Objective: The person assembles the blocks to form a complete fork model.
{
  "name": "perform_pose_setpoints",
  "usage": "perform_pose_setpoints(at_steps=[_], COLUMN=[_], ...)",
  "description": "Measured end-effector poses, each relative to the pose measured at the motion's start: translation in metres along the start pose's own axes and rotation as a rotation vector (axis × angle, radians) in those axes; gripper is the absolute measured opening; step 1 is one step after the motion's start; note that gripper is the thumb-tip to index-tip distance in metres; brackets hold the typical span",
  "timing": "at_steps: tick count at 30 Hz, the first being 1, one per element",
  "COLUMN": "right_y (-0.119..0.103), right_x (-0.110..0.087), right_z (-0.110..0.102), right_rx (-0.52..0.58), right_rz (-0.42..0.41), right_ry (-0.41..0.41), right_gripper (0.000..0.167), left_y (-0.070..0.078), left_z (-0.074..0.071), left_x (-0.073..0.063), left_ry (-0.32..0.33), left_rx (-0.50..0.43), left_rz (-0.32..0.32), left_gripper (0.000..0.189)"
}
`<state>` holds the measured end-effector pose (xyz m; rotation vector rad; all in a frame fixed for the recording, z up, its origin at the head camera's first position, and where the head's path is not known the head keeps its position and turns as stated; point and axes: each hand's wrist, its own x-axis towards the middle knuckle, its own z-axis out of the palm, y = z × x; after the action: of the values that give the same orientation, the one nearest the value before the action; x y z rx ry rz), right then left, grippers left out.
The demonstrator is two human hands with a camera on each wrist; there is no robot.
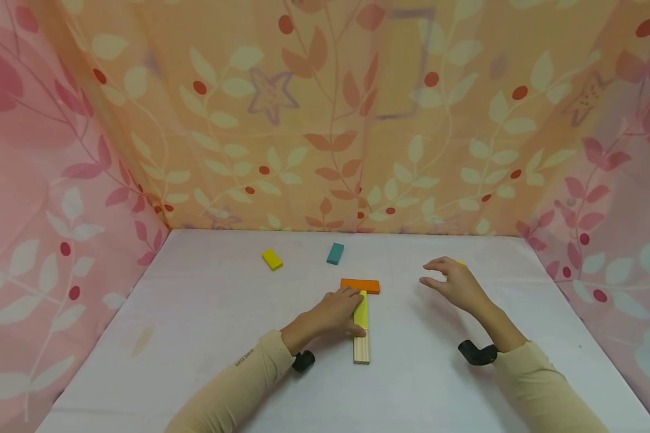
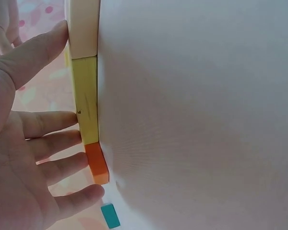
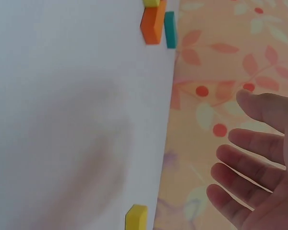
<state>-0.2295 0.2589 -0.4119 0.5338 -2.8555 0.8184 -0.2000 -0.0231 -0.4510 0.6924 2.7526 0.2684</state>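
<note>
A natural wood block (image 1: pixel 361 350), a yellow block (image 1: pixel 361 310) and an orange block (image 1: pixel 360 286) lie end to end, the orange one crosswise at the far end like the top of a T. My left hand (image 1: pixel 327 314) spreads over the yellow and wood blocks from the left. In the left wrist view its thumb is at the wood block's edge, and fingertips reach the yellow and orange blocks. To the right, my right hand (image 1: pixel 457 285) hovers above the table with fingers apart and nothing between them. It mostly hides another yellow block (image 3: pixel 136 218).
Farther back on the white table (image 1: pixel 222 337) lie a yellow block (image 1: pixel 272 259) at left and a teal block (image 1: pixel 334 253) near the middle. Patterned cloth walls (image 1: pixel 325 120) stand along the back and both sides. A black wrist device (image 1: pixel 476 353) sits by the right cuff.
</note>
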Motion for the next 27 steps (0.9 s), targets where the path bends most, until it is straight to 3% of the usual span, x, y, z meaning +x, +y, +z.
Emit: perform_pose_setpoints(at_steps=[19,27], right_y=[0.050,0.063], right_x=[0.018,0.023], right_z=[-0.003,-0.002], right_rx=[-0.076,-0.101], right_rz=[0.122,0.150], right_ry=[0.071,0.066], right_gripper=[0.043,0.044], left_y=[0.000,-0.001], left_z=[-0.002,-0.001], left_x=[-0.001,0.002], left_ry=[0.008,0.001], left_rx=[0.019,0.024], left_rz=[0.021,-0.003], left_gripper=[0.081,0.082])
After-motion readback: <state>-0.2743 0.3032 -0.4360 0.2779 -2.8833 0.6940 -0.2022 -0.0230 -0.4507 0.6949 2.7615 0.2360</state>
